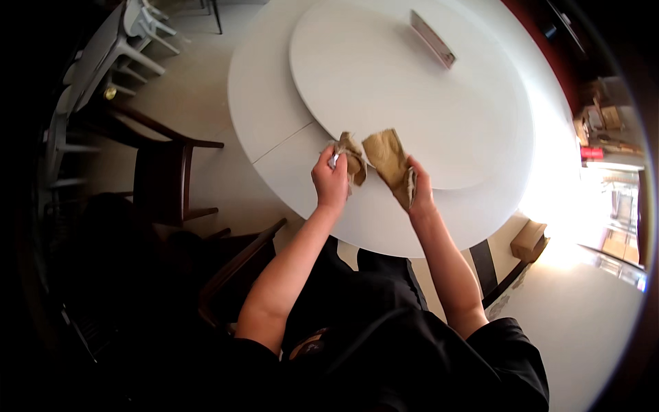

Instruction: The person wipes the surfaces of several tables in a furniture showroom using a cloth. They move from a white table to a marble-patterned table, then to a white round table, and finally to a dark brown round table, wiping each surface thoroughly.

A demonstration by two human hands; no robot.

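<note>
Both hands are raised over the near edge of a round white table (278, 139). My left hand (332, 177) is closed on a crumpled brown cloth or paper piece (357, 159), with a small shiny, silvery thing showing between thumb and fingers. My right hand (422, 185) grips a folded brown cloth or paper piece (386, 152), which stands up from the fingers and tilts to the left. The two brown pieces are close to each other with a narrow gap between their upper parts. Their exact material cannot be told.
A round white turntable (360, 77) tops the table, bearing a flat upright sign (433, 40). Dark wooden chairs (162, 180) stand at the left, near white plastic chairs (139, 51). A cardboard box (529, 240) is beyond the table's right edge. Bright light glares at the right.
</note>
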